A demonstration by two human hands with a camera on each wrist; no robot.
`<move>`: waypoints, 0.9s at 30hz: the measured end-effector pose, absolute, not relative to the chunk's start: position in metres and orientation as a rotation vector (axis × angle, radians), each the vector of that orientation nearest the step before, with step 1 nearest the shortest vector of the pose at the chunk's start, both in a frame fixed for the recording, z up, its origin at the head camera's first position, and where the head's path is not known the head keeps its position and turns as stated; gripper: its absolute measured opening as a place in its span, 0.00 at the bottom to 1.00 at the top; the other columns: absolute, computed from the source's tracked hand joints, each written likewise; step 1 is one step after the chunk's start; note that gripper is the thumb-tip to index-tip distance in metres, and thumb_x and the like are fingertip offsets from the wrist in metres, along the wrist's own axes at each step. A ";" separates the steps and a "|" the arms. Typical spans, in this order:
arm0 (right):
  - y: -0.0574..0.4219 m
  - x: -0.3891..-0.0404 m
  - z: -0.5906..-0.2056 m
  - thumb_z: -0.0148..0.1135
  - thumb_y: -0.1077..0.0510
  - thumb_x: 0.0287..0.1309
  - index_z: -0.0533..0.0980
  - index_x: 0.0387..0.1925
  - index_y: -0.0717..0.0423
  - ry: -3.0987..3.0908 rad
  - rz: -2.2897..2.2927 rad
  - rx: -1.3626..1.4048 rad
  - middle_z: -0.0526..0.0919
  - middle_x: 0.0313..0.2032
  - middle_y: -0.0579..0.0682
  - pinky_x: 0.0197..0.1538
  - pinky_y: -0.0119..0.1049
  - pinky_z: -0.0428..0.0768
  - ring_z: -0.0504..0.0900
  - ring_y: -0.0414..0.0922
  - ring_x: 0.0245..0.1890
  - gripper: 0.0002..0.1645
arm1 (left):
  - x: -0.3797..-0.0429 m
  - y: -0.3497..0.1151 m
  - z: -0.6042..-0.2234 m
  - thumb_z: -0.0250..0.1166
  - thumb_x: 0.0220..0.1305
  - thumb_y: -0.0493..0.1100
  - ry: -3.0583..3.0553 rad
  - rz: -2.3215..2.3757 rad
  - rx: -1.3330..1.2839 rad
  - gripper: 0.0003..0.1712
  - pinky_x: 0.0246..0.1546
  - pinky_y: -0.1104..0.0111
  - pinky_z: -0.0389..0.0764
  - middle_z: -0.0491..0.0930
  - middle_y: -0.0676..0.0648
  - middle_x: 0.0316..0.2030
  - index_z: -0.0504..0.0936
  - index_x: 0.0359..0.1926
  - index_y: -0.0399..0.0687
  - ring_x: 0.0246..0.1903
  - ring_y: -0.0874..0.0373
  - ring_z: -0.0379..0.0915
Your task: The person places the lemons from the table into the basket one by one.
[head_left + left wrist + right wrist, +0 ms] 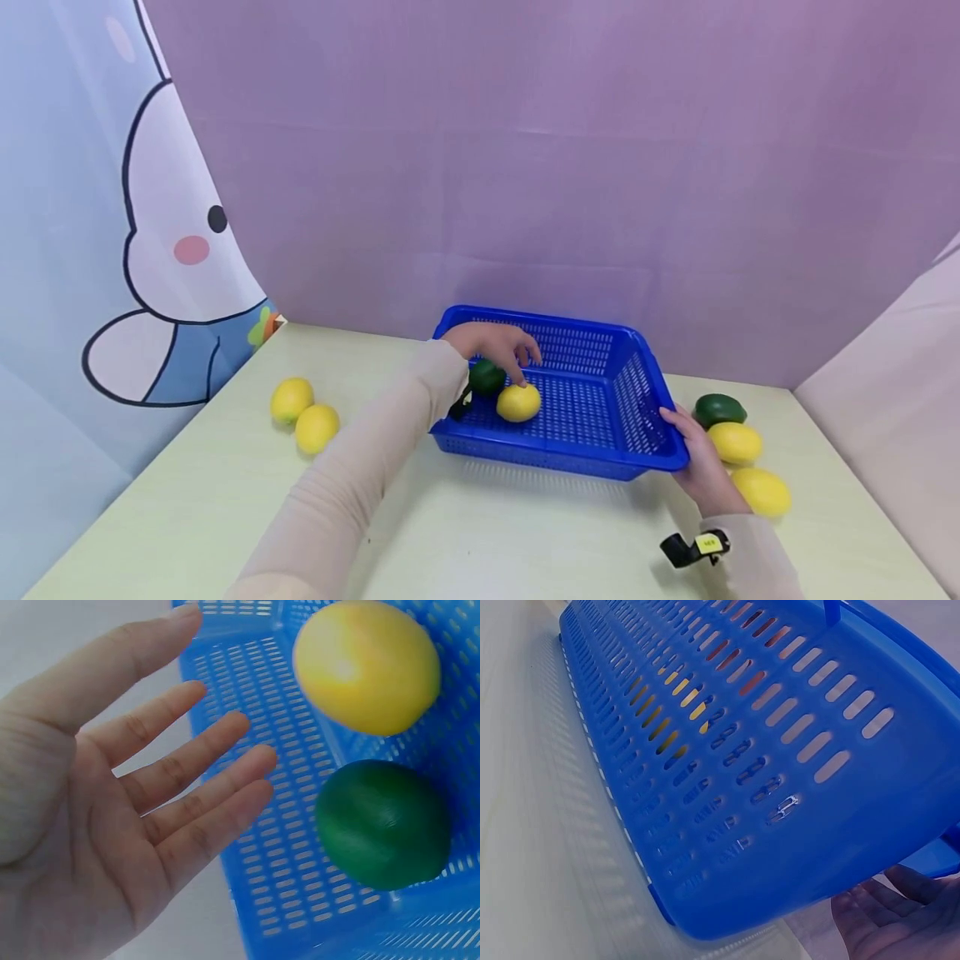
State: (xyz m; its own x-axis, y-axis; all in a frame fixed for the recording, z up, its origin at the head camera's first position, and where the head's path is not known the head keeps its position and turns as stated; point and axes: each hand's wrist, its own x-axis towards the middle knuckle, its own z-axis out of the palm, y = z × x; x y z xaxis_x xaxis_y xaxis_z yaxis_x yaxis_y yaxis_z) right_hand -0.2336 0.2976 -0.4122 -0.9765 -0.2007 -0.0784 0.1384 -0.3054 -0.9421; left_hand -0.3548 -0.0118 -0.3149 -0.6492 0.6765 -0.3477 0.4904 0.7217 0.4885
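Note:
A blue plastic basket (577, 467) with slotted walls stands at the middle of the table. Inside, near its left end, a yellow lemon (519, 403) lies beside a dark green lime (487, 378). My left hand (495, 342) hovers over these two with fingers spread and relaxed, holding neither; in the left wrist view the lemon (367, 667) and lime (384, 825) sit apart from the fingertips. My right hand (701, 462) grips the basket's right rim, thumb over the top. The right wrist view has its fingers (885, 907) under the rim.
Two lemons (317, 428) lie together on the table's left side. To the right of the basket, a dark green fruit (719, 409) and two more lemons (761, 492) form a row close to my right hand. A purple cloth (525, 167) hangs behind the table.

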 end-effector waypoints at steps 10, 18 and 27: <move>0.300 -0.234 -0.409 0.40 0.48 0.72 0.61 0.56 0.39 1.732 -2.358 -0.049 0.81 0.41 0.39 0.45 0.32 0.80 0.81 0.38 0.41 0.14 | -0.353 -0.027 -0.289 0.67 0.59 0.44 2.395 0.635 0.959 0.30 0.59 0.59 0.69 0.71 0.43 0.60 0.70 0.62 0.52 0.60 0.51 0.64; 0.297 -0.233 -0.413 0.38 0.50 0.73 0.67 0.53 0.38 1.698 -2.375 -0.124 0.82 0.41 0.42 0.44 0.33 0.81 0.82 0.40 0.40 0.13 | -0.342 -0.053 -0.264 0.66 0.59 0.41 2.405 0.709 1.044 0.31 0.56 0.62 0.72 0.70 0.42 0.59 0.69 0.63 0.46 0.59 0.48 0.66; 0.297 -0.234 -0.409 0.39 0.48 0.72 0.58 0.62 0.41 1.743 -2.332 -0.062 0.81 0.42 0.41 0.45 0.32 0.81 0.81 0.39 0.40 0.20 | -0.336 -0.084 -0.257 0.67 0.58 0.42 2.454 0.767 1.042 0.31 0.53 0.62 0.75 0.71 0.43 0.59 0.69 0.62 0.45 0.58 0.47 0.68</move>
